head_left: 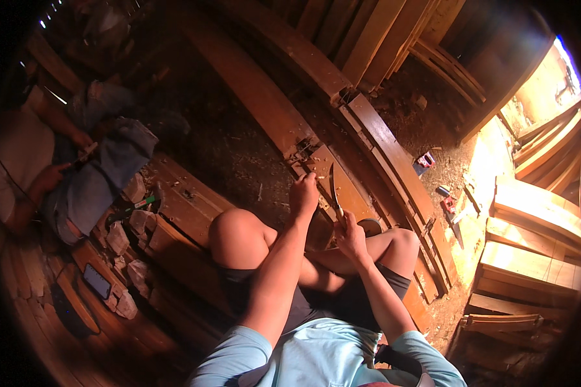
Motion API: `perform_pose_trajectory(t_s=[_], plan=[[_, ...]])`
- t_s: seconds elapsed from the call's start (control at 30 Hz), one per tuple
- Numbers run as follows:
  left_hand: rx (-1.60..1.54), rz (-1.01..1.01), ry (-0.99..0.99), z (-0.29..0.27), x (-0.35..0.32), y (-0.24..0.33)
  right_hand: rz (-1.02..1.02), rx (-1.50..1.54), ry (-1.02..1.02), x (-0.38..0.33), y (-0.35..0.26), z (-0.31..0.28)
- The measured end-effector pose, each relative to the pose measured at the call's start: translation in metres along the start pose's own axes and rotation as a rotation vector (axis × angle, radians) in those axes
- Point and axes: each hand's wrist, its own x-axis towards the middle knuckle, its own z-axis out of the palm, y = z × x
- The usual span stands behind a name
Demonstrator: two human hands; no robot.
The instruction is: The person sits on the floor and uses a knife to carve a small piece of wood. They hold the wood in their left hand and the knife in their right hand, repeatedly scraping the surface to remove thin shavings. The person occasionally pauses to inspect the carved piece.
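Observation:
My right hand (pixel 350 235) is closed around the handle of a knife (pixel 334 190). Its narrow blade points up and away from me, a little right of my left hand. My left hand (pixel 305 193) is closed above my bent knees, fingertips pinched together at a small pale bit too small to name. Both hands are over a brown wooden plank (pixel 342 184) with a squared near part. A dark round thing (pixel 370 226) shows partly behind my right hand.
Long curved wooden beams (pixel 316 64) run across the far side. Two red-handled saws (pixel 425 161) (pixel 450 208) lie at right, near stacked boards (pixel 529 258). At left sits another person (pixel 97 174), hands on a small pale piece, near wood chunks (pixel 117 238) and a phone (pixel 97 281).

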Motion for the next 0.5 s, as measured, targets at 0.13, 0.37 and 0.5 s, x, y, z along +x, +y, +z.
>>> perform_pose_trajectory(t_s=[0.13, 0.37, 0.5], plan=[[0.013, 0.003, -0.064, 0.004, 0.003, 0.001, 0.007, -0.061, -0.030, 0.001, 0.008, 0.008], [0.146, -0.006, -0.111, 0.006, 0.002, -0.003, -0.059, 0.006, -0.014, 0.010, 0.008, 0.000], [0.153, -0.104, -0.127, 0.007, 0.002, -0.002, -0.420, 0.209, 0.569, 0.024, -0.029, -0.034]])
